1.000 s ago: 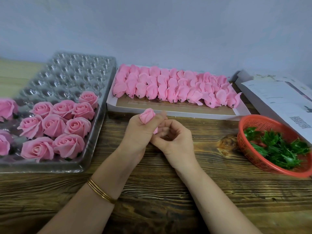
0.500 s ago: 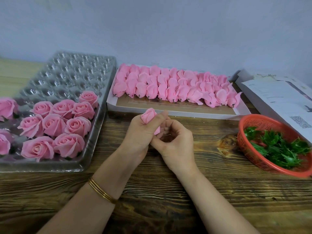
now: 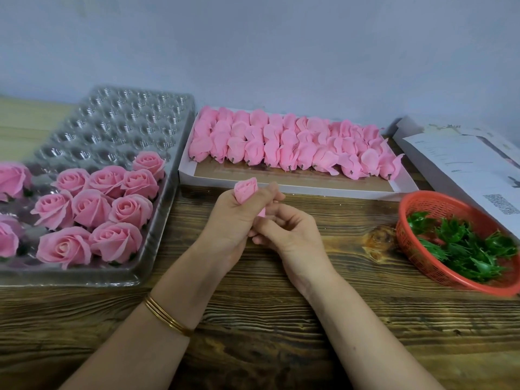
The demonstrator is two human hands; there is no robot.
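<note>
- Bud point(image 3: 247, 192): pink and closed, held above the desk point(image 3: 253, 319), just in front of the box of unopened buds point(image 3: 351, 194). I log only a slight drift right over the last second.
- Left hand point(image 3: 232, 223): fingers wrapped round the bud, thumb across its front; grip unchanged.
- Right hand point(image 3: 289, 235): fingers curled at the bud's base, pinching a lower petal as far as I can tell; the tips are partly hidden.
- Reading: no petal has opened, so I judge shaping is barely begun. The tray of finished roses point(image 3: 164, 215) must wait.
</note>
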